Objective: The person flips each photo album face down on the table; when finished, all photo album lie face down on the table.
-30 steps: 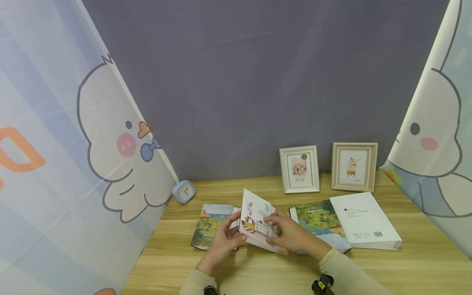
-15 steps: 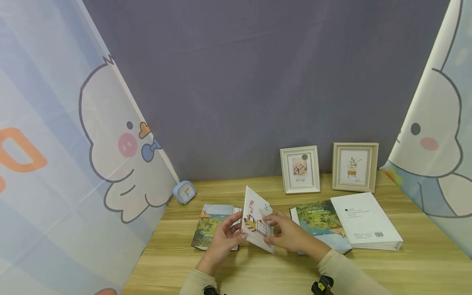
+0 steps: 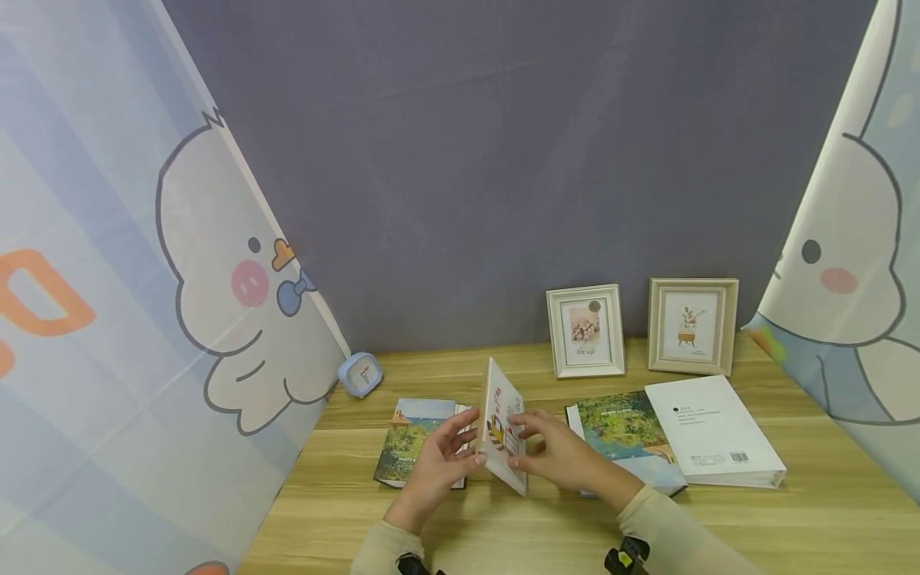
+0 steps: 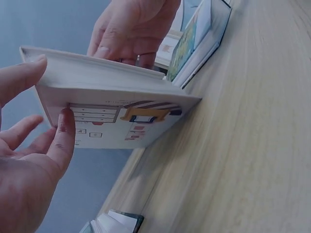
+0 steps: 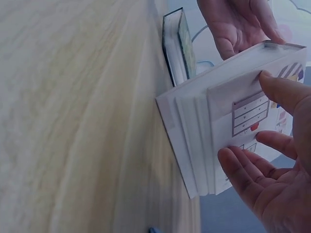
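Observation:
A small white photo album (image 3: 501, 431) with a cartoon room on its cover stands tilted upright, held between both hands. My left hand (image 3: 437, 471) grips it along the spine, thumb at the lower end and fingers behind the back cover. In the left wrist view those fingertips lie on a printed drawer chest, and the album (image 4: 121, 92) has a lower corner close to the table. From the other side my right hand (image 3: 557, 449) touches the front cover with thumb and fingertips. The right wrist view shows the album (image 5: 233, 102) with its page edges slightly parted.
A landscape-covered album (image 3: 406, 447) lies to the left, partly behind the left hand. Another landscape album (image 3: 621, 427) and a white album (image 3: 715, 431) lie on the right. Two picture frames (image 3: 585, 331) stand at the back. A blue clock (image 3: 361, 374) sits at the rear left.
The held album has turned more upright and edge-on, its cover facing further right. Both hands have stayed nearly in place, with the right moving slightly left.

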A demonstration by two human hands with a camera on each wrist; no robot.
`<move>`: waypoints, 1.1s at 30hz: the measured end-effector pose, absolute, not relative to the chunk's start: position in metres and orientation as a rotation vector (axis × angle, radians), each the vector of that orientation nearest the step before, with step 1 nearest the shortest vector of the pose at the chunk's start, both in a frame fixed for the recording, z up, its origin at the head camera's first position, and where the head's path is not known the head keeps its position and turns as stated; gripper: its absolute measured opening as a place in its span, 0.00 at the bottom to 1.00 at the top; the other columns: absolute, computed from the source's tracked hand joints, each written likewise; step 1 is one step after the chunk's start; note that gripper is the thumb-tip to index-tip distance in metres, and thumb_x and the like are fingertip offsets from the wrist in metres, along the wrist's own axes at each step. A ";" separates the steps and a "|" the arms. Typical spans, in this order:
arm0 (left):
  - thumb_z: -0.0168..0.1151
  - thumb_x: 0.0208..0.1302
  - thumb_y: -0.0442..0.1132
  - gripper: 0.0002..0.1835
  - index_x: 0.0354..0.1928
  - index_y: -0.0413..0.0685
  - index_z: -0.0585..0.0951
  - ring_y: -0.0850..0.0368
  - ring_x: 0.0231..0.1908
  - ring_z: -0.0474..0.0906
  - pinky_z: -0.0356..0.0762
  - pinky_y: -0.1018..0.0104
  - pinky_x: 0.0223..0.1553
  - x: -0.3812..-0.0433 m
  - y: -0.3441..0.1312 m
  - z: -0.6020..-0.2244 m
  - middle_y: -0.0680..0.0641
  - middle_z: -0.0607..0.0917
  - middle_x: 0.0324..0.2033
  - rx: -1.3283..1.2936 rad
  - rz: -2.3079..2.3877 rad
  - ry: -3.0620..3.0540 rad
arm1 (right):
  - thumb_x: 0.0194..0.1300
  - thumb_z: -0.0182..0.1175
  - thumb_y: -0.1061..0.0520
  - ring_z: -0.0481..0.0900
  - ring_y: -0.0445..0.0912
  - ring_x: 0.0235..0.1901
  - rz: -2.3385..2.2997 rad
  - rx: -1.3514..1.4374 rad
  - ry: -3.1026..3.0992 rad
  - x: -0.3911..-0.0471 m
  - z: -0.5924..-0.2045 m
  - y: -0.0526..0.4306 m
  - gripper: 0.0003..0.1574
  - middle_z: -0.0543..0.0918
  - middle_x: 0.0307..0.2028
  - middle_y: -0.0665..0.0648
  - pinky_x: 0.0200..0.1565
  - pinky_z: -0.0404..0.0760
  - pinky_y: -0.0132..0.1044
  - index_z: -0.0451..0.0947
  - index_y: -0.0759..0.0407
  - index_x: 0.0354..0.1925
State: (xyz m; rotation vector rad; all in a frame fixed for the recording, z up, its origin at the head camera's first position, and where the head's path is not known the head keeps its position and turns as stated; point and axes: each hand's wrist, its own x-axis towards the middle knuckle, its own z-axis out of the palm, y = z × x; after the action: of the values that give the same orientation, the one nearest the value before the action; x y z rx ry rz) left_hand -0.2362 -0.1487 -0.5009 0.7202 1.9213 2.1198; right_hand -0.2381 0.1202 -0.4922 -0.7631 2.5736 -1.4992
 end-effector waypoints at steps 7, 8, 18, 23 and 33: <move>0.68 0.69 0.28 0.40 0.80 0.43 0.63 0.41 0.73 0.67 0.74 0.55 0.68 -0.240 -0.144 -0.498 0.38 0.65 0.76 0.752 2.094 1.831 | 0.67 0.74 0.44 0.79 0.57 0.59 -1.568 -0.769 2.549 -0.238 -0.485 0.121 0.45 0.75 0.63 0.57 0.48 0.87 0.37 0.69 0.54 0.75; 0.69 0.69 0.28 0.40 0.80 0.44 0.64 0.41 0.73 0.67 0.75 0.55 0.68 -0.240 -0.144 -0.498 0.37 0.66 0.76 0.748 2.090 1.825 | 0.67 0.73 0.44 0.79 0.56 0.59 -1.574 -0.767 2.544 -0.238 -0.485 0.121 0.45 0.75 0.63 0.57 0.48 0.87 0.36 0.69 0.54 0.75; 0.68 0.72 0.33 0.36 0.78 0.45 0.66 0.39 0.70 0.69 0.77 0.52 0.66 -0.243 -0.132 -0.503 0.36 0.67 0.74 0.756 2.088 1.799 | 0.68 0.73 0.45 0.80 0.57 0.58 -1.671 -0.747 2.473 -0.237 -0.482 0.129 0.45 0.75 0.66 0.61 0.49 0.87 0.40 0.67 0.52 0.77; 0.67 0.73 0.36 0.34 0.77 0.43 0.67 0.35 0.72 0.67 0.77 0.52 0.65 -0.243 -0.124 -0.506 0.39 0.65 0.76 0.816 2.097 1.809 | 0.72 0.70 0.48 0.79 0.63 0.60 -1.723 -0.770 2.376 -0.237 -0.481 0.136 0.46 0.72 0.68 0.67 0.52 0.87 0.45 0.62 0.57 0.79; 0.67 0.74 0.44 0.36 0.79 0.51 0.67 0.34 0.74 0.64 0.74 0.51 0.69 -0.243 -0.116 -0.513 0.44 0.64 0.78 0.875 2.025 1.814 | 0.78 0.63 0.53 0.81 0.59 0.57 -1.831 -0.735 2.209 -0.235 -0.482 0.148 0.42 0.69 0.68 0.72 0.48 0.88 0.57 0.57 0.63 0.79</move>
State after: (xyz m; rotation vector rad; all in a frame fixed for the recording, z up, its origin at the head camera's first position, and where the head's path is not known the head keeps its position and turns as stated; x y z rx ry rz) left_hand -0.2433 -0.1163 -0.5129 0.8752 1.8139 2.0252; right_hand -0.2351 0.1482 -0.4821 -0.7349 2.2089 -1.8314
